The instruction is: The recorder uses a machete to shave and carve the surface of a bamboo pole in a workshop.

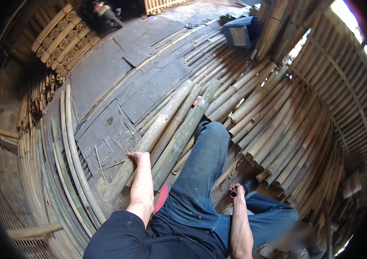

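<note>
My left arm reaches forward, and my left hand [139, 156] is closed over a thick, pale bamboo pole [162, 119]; most of its fingers are hidden. Beside that pole lie a thinner brownish bamboo pole [175, 121] and a green bamboo pole [187, 131], close to my bent knee. My right hand [238, 189] is low in front of my right thigh, its fingers wrapped round a dark, round-ended cylindrical thing [233, 194]. What the rest of that thing looks like is hidden. A flat red strip [161, 198] shows next to my left forearm.
Many bamboo poles [278, 129] lie side by side at right, near a slatted bamboo wall [343, 73]. Long thin poles [69, 142] lie at left. A blue bin [240, 32], a stack of cut bamboo [64, 39] and a motorbike [108, 14] stand farther back.
</note>
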Available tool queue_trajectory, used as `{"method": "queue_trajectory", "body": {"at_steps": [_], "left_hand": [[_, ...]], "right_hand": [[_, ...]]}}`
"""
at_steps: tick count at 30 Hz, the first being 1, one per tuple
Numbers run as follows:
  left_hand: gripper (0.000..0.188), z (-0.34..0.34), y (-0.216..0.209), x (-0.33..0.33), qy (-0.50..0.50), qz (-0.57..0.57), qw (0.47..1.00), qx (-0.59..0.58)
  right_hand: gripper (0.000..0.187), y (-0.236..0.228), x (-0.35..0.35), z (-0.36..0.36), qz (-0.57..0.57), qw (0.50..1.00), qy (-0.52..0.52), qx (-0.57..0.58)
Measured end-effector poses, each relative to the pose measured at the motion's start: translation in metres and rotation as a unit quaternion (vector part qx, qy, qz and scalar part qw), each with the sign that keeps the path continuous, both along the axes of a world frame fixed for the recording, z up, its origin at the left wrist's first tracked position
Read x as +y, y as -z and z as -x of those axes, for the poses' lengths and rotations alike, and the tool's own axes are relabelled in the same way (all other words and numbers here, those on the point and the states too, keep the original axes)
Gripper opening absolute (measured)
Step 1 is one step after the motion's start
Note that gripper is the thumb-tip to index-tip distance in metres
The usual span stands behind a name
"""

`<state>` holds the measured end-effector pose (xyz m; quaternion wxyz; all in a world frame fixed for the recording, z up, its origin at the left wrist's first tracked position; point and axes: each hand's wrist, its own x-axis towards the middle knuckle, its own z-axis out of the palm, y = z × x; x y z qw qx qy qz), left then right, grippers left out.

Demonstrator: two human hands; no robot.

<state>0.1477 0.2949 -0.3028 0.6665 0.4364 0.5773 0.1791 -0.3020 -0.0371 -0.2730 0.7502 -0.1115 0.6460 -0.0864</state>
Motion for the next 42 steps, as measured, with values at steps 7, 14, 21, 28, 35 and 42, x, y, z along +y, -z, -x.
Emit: {"method": "queue_trajectory", "body": {"at_steps": [7, 14, 21, 28, 35, 42], "left_hand": [[0.114, -0.005, 0.011, 0.025, 0.233, -0.138, 0.950, 0.157], [0.091, -0.003, 0.014, -0.027, 0.100, 0.027, 0.994, 0.046], [0.071, 0.029, 0.094, -0.026, 0.015, 0.198, 0.973, 0.117], [0.069, 0.055, 0.088, -0.052, 0.188, 0.154, 0.962, 0.127], [0.071, -0.018, -0.071, -0.201, 0.585, 0.223, 0.774, -0.094], [0.052, -0.038, -0.224, -0.460, 0.911, 0.015, 0.341, -0.233]], "right_hand": [[0.007, 0.006, 0.002, 0.004, -0.044, 0.997, 0.052, 0.035], [0.010, -0.009, 0.004, -0.011, -0.005, 0.996, -0.033, 0.088], [0.010, -0.012, 0.010, -0.016, 0.020, 0.990, -0.097, 0.103], [0.009, -0.012, 0.011, -0.020, 0.025, 0.994, -0.046, 0.100], [0.010, -0.006, 0.015, -0.030, 0.019, 0.999, -0.001, 0.051], [0.013, 0.002, 0.011, -0.050, 0.053, 0.996, 0.036, 0.068]]}}
